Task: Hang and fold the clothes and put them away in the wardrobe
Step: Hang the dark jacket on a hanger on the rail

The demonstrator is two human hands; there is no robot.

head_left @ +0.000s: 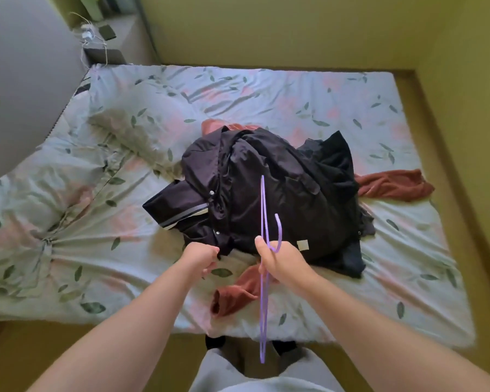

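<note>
My left hand [204, 257] has its grip closed on the near edge of the dark shirt [309, 176], which lies crumpled on top of a pile in the middle of the bed [294, 94], over a red garment [393, 188]. My right hand [283, 260] is wrapped round the purple hanger [262, 306] at its neck, holding it above the near side of the pile.

I judge the step to be getting this shirt onto the hanger. To do it well I should lift the shirt clear of the pile and shake it out, find the collar, then feed one hanger arm into a shoulder before the other. Pulling by the edge alone could drag the clothes underneath along.

The hanger is edge-on to me. Its long axis runs away from me, with one end over the shirt and the other down by my legs. The hook [279, 230] curves up and away, toward the pile. I cannot tell which way the shirt's collar lies; a banded cuff sticks out to the left.
</note>
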